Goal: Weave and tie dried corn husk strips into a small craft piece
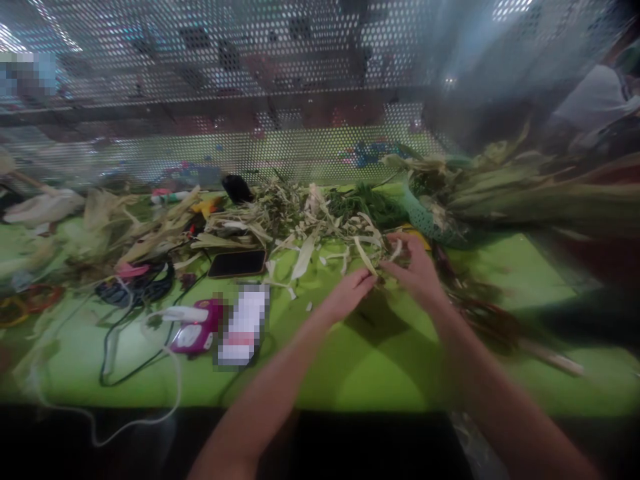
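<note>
Gripped at the fingertips of the left hand (350, 293) is a dry corn-husk strip (365, 256), tilted upward. Fingers of the right hand (414, 268) are curled just beside it; whether they grip is unclear from blur. Both hands are located above the green tabletop (345, 373), at the near edge of the husk pile (310, 227). A green perforated basket (431, 217) is positioned beyond the right hand; a dark phone (237, 264) lies left of the pile.

Dim; edges blurred, prob. motion.
</note>
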A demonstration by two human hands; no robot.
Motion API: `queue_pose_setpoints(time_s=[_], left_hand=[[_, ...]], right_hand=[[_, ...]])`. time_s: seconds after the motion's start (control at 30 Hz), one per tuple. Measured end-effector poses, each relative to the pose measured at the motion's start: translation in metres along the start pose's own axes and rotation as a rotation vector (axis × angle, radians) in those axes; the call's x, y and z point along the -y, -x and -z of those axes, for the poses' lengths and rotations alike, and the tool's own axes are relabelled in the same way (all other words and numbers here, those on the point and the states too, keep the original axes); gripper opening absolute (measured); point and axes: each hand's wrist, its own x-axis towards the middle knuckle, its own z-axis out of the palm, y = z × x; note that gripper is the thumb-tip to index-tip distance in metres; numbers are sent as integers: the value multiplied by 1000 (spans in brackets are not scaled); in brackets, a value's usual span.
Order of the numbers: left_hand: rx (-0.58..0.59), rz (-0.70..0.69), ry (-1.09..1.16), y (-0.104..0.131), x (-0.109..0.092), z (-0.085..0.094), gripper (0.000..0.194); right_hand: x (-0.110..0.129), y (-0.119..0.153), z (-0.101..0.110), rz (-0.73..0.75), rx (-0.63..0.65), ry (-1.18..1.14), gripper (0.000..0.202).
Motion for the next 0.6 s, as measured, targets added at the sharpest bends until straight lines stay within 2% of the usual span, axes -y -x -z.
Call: queue_pose_setpoints(time_s=[0.03,0.1,0.17,0.23,0.47,0.6], left_hand=[[13,-17,-47,-1,0,0,27],[45,-54,-90,-3,2,-1,26],[71,-68,-108,-4,5,-2,28],[84,-66,-110,-5,9,-4,30],[97,-25,-67,0,12,-13,27],[60,-11,53,1,8,-14,23]], right_hand=[[1,-1,2,75,14,62,42],[2,-2,4,168,86,141,29],[2,-1,2,193,162,145,13],[-1,0,-3,191,192,101,8],[-6,7,-17,131,35,-45,12],[-1,5,-15,141,29,3,12]])
